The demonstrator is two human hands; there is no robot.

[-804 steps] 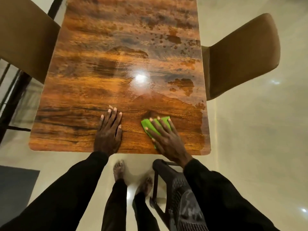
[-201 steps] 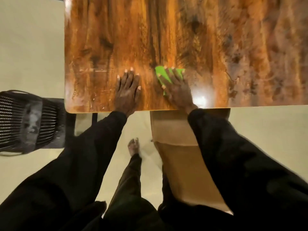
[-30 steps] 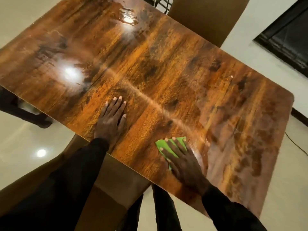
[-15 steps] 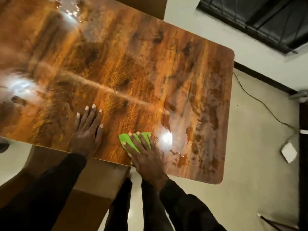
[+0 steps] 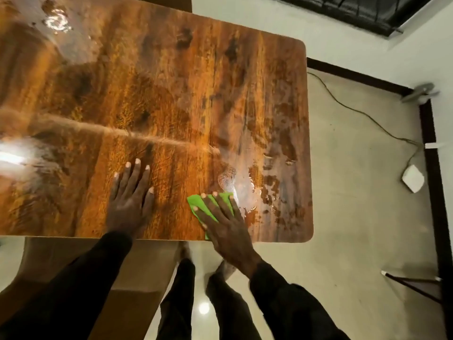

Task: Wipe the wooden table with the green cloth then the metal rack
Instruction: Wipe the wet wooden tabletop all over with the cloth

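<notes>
Bench-wiping step: right hand (image 5: 226,224), fingers flat, presses the green cloth (image 5: 196,204) on the bench (image 5: 196,94); left hand (image 5: 130,200) braces open-palmed; next, probably sweep toward three o'clock's wet patches (image 5: 272,190).

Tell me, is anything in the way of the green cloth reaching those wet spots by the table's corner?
Nothing visible. The right hand presses the green cloth flat, and the wet patches lie right beside it on bare wooden table.

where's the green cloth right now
The cloth lies flat under the right hand, near the table's front right corner.
</notes>
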